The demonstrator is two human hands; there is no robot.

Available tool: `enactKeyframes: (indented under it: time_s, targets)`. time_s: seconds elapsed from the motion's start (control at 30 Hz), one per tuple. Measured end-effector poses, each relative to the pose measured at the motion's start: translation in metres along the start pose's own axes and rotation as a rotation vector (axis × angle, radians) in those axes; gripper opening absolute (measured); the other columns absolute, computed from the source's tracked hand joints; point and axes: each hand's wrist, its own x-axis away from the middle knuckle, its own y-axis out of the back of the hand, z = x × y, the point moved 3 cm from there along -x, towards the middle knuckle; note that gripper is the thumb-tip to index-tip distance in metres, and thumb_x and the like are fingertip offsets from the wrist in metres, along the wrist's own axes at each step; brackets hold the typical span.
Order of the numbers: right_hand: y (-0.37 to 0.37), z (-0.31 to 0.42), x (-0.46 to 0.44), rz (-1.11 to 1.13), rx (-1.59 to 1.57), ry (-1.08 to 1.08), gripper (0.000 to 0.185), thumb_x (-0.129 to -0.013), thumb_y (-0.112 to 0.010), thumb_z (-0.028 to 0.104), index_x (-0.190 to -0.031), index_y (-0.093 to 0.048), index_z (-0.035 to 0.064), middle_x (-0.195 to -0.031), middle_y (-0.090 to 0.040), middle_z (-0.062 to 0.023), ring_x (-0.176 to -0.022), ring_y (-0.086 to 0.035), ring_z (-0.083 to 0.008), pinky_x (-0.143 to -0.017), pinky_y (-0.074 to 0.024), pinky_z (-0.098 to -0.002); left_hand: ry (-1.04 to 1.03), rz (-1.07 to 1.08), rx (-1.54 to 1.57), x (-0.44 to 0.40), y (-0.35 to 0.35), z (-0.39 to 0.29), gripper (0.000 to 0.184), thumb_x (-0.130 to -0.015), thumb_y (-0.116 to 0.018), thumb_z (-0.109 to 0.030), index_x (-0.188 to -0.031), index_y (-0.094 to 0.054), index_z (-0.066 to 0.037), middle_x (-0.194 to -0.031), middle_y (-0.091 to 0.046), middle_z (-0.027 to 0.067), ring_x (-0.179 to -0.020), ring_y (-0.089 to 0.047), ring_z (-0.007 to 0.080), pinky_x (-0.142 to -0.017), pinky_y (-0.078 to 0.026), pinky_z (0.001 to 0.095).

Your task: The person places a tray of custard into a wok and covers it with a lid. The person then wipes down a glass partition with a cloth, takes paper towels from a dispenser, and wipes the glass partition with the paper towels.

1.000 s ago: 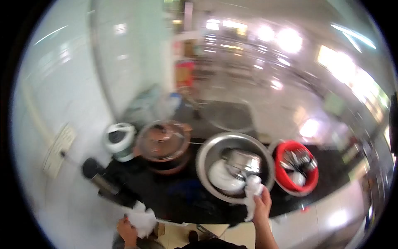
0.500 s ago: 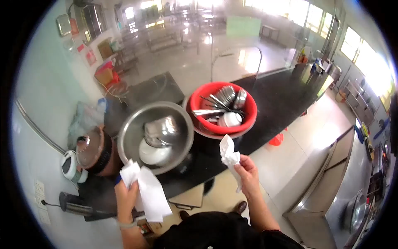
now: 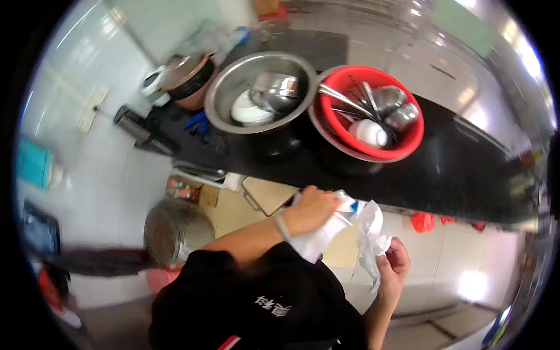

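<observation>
My left hand is closed on white paper sheets just in front of the counter edge. To its right, my right hand pinches a crumpled white tissue, which reaches up beside the sheets. Beyond my hands, a steel basin on the black counter holds a metal pot and a white bowl. At its right, a red basin sits in a metal one, with steel cups, utensils and a white cup inside.
A lidded brown pot and a white appliance stand at the counter's left, near a black cylinder. Below are a large metal pot and a cutting board. A red bag lies on the floor.
My left hand has moved right with the sheets, close to the tissue in my right hand. The view has turned, so the basins appear higher and further right.
</observation>
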Motion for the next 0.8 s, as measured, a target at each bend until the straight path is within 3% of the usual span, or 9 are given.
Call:
enactKeyframes:
  time_s: [0.1,0.17,0.23,0.37,0.43,0.63,0.7,0.73,0.8]
  targets:
    - [0.020,-0.009,-0.016,-0.115,-0.017,-0.087,0.026,-0.082,-0.060,0.002,-0.106,-0.056,-0.0036,-0.099,-0.057,-0.0066,-0.088,-0.054,-0.0121,-0.081,-0.0435,-0.0261,0.157,0.038,0.299,-0.040,0.007,-0.031,0.022,-0.079,-0.057,-0.017,-0.096,-0.062,-0.003,-0.082,-0.067,0.0193,-0.072,-0.067,0.0355,-0.068,-0.053,0.0481]
    - [0.021,-0.004,-0.032,-0.145,-0.014,-0.051,0.029,-0.084,-0.059,0.002,-0.111,-0.053,-0.0041,-0.102,-0.058,-0.0081,-0.091,-0.055,-0.0123,-0.082,-0.0442,-0.0262,0.150,-0.235,0.722,-0.074,-0.013,-0.037,0.028,-0.082,-0.058,-0.021,-0.102,-0.062,-0.003,-0.082,-0.067,0.0196,-0.070,-0.068,0.0316,-0.063,-0.054,0.0421]
    - [0.025,0.006,-0.046,-0.230,0.095,0.131,0.028,-0.086,-0.057,0.001,-0.113,-0.051,-0.0037,-0.104,-0.057,-0.0083,-0.094,-0.055,-0.0126,-0.082,-0.0446,-0.0257,0.451,-0.068,1.620,-0.097,-0.026,-0.058,0.030,-0.088,-0.060,-0.027,-0.108,-0.061,-0.006,-0.083,-0.065,0.0049,-0.073,-0.064,0.0138,-0.063,-0.054,0.0311]
    - [0.020,0.026,-0.082,-0.039,0.826,0.437,0.021,-0.081,-0.062,-0.002,-0.101,-0.055,-0.0002,-0.093,-0.056,-0.0092,-0.078,-0.056,-0.0163,-0.064,-0.0472,-0.0262,0.262,-0.080,2.328,-0.128,-0.033,-0.086,0.025,-0.093,-0.056,-0.027,-0.108,-0.058,-0.008,-0.094,-0.061,0.0018,-0.081,-0.061,0.0135,-0.070,-0.053,0.0312]
    - [0.019,0.018,-0.104,-0.067,0.850,0.492,0.023,-0.075,-0.065,-0.004,-0.096,-0.056,-0.0004,-0.085,-0.055,-0.0129,-0.069,-0.058,-0.0226,-0.058,-0.0482,-0.0285,0.289,0.026,2.528,-0.132,-0.038,-0.085,0.026,-0.096,-0.049,-0.031,-0.105,-0.057,-0.008,-0.093,-0.060,0.0030,-0.083,-0.062,0.0169,-0.072,-0.054,0.0355]
    - [0.035,0.019,-0.144,0.099,0.815,0.565,0.027,-0.069,-0.066,-0.007,-0.094,-0.059,0.0004,-0.082,-0.060,-0.0107,-0.069,-0.060,-0.0232,-0.059,-0.0482,-0.0290,0.261,-0.271,2.434,-0.141,-0.015,-0.066,0.033,-0.095,-0.050,-0.024,-0.122,-0.052,-0.005,-0.108,-0.061,0.0064,-0.096,-0.061,0.0172,-0.083,-0.052,0.0326]
    - [0.031,0.042,-0.150,0.302,0.707,0.797,0.027,-0.066,-0.067,-0.007,-0.091,-0.060,0.0004,-0.084,-0.061,-0.0132,-0.071,-0.060,-0.0251,-0.062,-0.0488,-0.0309,0.019,-0.548,1.295,-0.145,-0.013,-0.037,0.031,-0.092,-0.057,-0.016,-0.120,-0.055,-0.003,-0.108,-0.063,0.0064,-0.094,-0.062,0.0161,-0.081,-0.052,0.0323]
    - [0.033,0.048,-0.154,0.368,0.602,0.776,0.031,-0.064,-0.071,-0.005,-0.093,-0.063,0.0024,-0.091,-0.062,-0.0117,-0.077,-0.061,-0.0263,-0.065,-0.0500,-0.0335,0.149,-0.523,1.889,-0.143,0.012,-0.038,0.030,-0.089,-0.059,-0.011,-0.118,-0.057,0.000,-0.107,-0.064,0.0062,-0.094,-0.062,0.0162,-0.080,-0.052,0.0318]
    - [0.050,0.045,-0.166,0.449,0.438,0.578,0.026,-0.075,-0.063,0.002,-0.100,-0.056,-0.0003,-0.100,-0.062,-0.0158,-0.087,-0.061,-0.0254,-0.074,-0.0485,-0.0316,0.506,-0.653,1.912,-0.120,0.009,-0.006,0.031,-0.091,-0.053,-0.007,-0.120,-0.055,0.002,-0.110,-0.063,0.0058,-0.099,-0.061,0.0163,-0.086,-0.050,0.0310]
